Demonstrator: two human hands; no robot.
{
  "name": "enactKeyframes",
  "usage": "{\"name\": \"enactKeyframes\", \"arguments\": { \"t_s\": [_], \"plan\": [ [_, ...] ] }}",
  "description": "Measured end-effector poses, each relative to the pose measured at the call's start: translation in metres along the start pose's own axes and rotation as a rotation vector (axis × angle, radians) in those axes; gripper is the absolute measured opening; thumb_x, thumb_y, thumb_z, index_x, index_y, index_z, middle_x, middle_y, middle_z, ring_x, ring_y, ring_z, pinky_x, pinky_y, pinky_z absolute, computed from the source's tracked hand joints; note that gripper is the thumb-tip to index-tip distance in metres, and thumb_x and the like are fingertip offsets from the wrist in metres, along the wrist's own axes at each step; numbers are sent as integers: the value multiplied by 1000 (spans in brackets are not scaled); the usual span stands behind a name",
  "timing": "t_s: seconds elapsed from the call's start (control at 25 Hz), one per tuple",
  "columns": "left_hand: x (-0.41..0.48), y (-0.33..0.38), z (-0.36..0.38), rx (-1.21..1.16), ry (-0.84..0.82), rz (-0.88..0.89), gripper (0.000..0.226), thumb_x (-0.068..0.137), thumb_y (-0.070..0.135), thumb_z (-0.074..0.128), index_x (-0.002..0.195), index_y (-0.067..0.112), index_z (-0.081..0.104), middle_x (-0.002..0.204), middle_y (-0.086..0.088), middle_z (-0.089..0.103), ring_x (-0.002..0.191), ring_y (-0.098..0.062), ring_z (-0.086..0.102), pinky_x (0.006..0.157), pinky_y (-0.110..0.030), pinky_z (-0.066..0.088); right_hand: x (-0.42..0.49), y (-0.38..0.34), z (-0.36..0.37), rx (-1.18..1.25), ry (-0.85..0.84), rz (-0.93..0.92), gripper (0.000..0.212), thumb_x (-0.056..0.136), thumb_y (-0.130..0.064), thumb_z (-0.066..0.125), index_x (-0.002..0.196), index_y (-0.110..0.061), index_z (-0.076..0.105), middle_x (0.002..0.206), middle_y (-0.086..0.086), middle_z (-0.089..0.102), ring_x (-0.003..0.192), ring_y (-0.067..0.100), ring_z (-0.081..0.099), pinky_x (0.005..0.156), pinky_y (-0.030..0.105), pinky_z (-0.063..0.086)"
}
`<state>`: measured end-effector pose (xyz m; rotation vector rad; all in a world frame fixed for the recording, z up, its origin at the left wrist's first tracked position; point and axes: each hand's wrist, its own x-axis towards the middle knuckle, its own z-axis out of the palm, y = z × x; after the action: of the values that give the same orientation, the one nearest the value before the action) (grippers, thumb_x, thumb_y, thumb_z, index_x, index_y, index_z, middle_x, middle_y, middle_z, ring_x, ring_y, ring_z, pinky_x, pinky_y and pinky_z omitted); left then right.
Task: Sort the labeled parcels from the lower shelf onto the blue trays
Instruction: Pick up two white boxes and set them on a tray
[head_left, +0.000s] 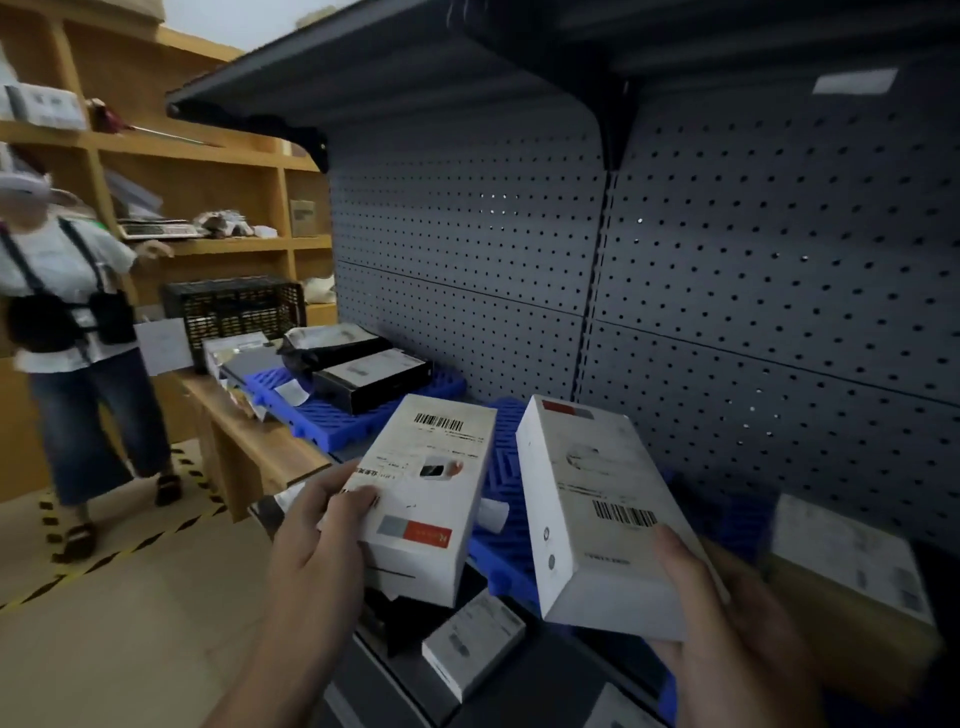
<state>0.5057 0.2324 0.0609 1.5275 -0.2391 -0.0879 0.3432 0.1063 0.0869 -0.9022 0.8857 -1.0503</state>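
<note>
Two white labeled boxes aloft over near blue tray (506, 467): left hand (317, 540) grasps left box (426, 493), right hand (727, 613) grasps right box (587, 514). Far blue tray (353, 415): two black parcels (371, 376), front edge bare.

Two long white boxes are held up: the left white box (431, 488) and the right white box (592, 509). One small white box (472, 644) lies lower down, and one brown parcel (852, 597) sits rightward. Two blue trays show: the far tray (332, 421) and the near tray (505, 467). Two black parcels lie on the far tray: the front black parcel (371, 379) and the back black parcel (332, 345). There is one black crate (234, 312) and one other person (78, 291).
</note>
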Motion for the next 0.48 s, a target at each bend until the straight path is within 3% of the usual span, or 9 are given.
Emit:
{"name": "enactKeyframes", "arguments": {
  "t_s": [0.12, 0.28, 0.48],
  "plan": [
    [54, -1, 17, -2, -4, -17, 17, 99, 35, 52, 96, 43, 66, 96, 8, 73, 82, -13, 71, 65, -40, 56, 50, 26, 12, -174, 11, -9, 33, 60, -36, 90, 85, -19, 77, 91, 5, 79, 91, 33, 73, 83, 53, 60],
    [120, -4, 38, 39, -154, -8, 16, 101, 37, 49, 98, 45, 62, 99, 15, 66, 70, 16, 63, 61, -25, 47, 83, 40, 48, -147, 155, -82, 32, 67, -41, 90, 88, -22, 75, 93, 1, 79, 92, 28, 73, 87, 52, 60],
    [194, -38, 67, -8, -412, -32, 16, 103, 34, 51, 114, 39, 61, 110, 14, 66, 92, -2, 65, 65, -23, 48, 104, 64, 76, -103, 389, -147, 29, 73, -32, 89, 93, -19, 74, 94, 6, 78, 88, 28, 74, 83, 45, 60]
  ]
}}
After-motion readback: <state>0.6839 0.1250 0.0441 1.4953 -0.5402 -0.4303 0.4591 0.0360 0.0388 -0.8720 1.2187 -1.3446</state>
